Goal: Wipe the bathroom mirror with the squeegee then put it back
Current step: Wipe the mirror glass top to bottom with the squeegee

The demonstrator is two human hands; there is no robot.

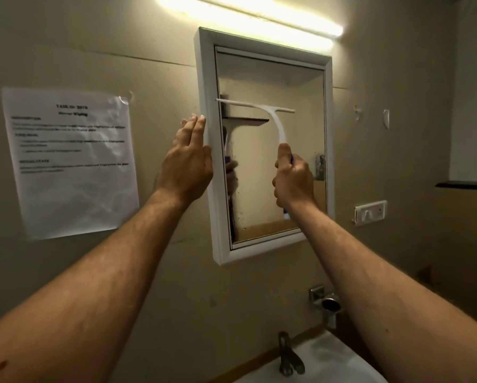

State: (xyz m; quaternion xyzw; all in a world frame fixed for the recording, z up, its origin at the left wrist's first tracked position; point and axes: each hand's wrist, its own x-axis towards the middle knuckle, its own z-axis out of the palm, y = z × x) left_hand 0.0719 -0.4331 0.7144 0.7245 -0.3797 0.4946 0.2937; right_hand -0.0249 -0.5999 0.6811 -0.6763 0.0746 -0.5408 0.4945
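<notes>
The bathroom mirror (267, 172) hangs on the wall in a white frame (208, 78). A white squeegee (270, 110) with a curved neck and a blue-and-white handle lies with its blade flat across the upper-middle of the glass. My right hand (294, 178) is closed around the handle, thumb pointing up along it. My left hand (187, 158) rests flat, fingers together and pointing up, against the left side of the frame and holds nothing. The glass looks smeared and spotted near its left and lower edges.
A printed sheet (71, 161) is taped to the wall at the left. A tube light (259, 20) glows above the mirror. Below sit a white sink (328, 363), a tap (288, 355) and a metal holder (328, 304). A hook plate (370, 212) is at the right.
</notes>
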